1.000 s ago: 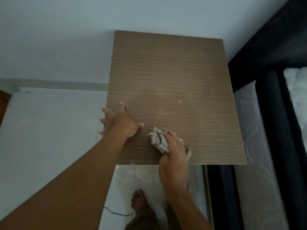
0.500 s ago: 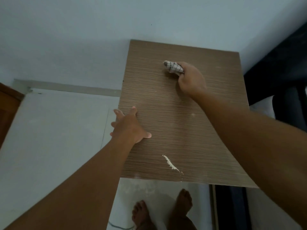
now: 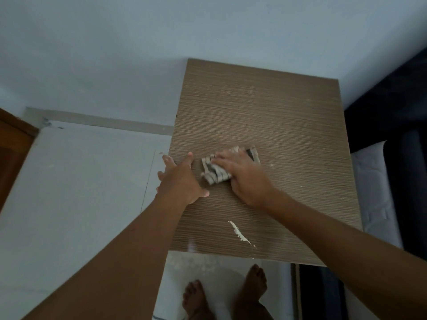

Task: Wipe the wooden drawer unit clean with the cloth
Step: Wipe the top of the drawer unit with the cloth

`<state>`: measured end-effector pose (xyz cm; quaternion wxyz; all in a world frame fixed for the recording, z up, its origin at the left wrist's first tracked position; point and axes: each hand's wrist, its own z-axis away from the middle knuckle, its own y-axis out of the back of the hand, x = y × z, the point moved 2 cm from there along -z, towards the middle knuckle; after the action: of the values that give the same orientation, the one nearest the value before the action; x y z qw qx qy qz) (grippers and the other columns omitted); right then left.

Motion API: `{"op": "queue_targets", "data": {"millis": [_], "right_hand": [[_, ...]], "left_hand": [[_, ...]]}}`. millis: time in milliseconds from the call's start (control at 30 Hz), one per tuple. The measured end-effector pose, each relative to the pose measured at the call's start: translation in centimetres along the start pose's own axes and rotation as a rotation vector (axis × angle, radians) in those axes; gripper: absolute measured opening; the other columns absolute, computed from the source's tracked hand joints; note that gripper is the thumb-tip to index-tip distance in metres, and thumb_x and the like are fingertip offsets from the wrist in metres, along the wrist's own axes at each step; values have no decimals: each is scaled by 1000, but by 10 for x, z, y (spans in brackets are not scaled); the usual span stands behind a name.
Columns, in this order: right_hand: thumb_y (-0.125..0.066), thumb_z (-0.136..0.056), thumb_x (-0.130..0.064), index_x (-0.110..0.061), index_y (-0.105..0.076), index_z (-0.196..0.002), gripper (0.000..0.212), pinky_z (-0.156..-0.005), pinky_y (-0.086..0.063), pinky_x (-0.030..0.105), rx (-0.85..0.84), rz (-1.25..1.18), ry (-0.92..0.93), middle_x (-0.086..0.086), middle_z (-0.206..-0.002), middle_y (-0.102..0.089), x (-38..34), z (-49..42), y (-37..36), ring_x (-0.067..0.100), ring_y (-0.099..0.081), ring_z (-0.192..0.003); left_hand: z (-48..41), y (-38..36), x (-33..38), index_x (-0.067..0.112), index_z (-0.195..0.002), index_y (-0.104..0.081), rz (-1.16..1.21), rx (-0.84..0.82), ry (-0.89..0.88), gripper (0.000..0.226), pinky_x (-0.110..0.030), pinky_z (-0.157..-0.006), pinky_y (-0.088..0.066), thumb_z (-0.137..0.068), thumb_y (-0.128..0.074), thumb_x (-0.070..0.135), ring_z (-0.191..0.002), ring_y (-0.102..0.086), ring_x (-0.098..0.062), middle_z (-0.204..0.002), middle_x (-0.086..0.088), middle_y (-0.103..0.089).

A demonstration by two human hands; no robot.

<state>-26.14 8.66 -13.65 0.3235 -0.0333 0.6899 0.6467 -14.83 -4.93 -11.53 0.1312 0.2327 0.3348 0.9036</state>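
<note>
The brown wood-grain top of the drawer unit (image 3: 277, 116) fills the middle of the view, seen from above. My right hand (image 3: 245, 179) presses a crumpled checked cloth (image 3: 216, 173) flat onto the top near its left middle. My left hand (image 3: 181, 181) rests palm down on the unit's left edge, fingers spread over the side, just left of the cloth. A streak of white residue (image 3: 239, 233) lies on the top near the front edge. A few small white specks dot the right part of the surface.
A pale wall (image 3: 161, 42) stands behind the unit. A white tiled floor (image 3: 69, 192) lies to the left, with a brown door edge (image 3: 11, 148) at far left. A dark bed frame and white mattress (image 3: 374, 188) sit close on the right. My bare feet (image 3: 226, 294) stand below the front edge.
My right hand has drawn the cloth from the far part of the top back toward the left middle, beside my left hand. My left hand has stayed on the left edge.
</note>
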Motion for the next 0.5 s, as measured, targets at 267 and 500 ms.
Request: {"op": "queue_targets", "data": {"millis": [267, 500], "right_hand": [[-48, -84, -17, -18, -60, -129, 47, -110, -36, 50, -59, 18, 150, 3, -136, -58, -26, 120, -27, 21, -49, -131], [-53, -82, 2, -14, -65, -122, 45, -107, -35, 26, 302, -81, -110, -2, -127, -63, -12, 98, 35, 11, -50, -121]], "left_hand": [[1, 0, 4, 41, -152, -6, -31, -14, 27, 113, -58, -117, -17, -71, -84, 38, -147, 5, -41, -160, -12, 22], [0, -8, 10, 37, -153, -1, -121, 15, 33, 125, -60, -117, -12, -62, -87, 45, -146, 15, -43, -157, -19, 27]]}}
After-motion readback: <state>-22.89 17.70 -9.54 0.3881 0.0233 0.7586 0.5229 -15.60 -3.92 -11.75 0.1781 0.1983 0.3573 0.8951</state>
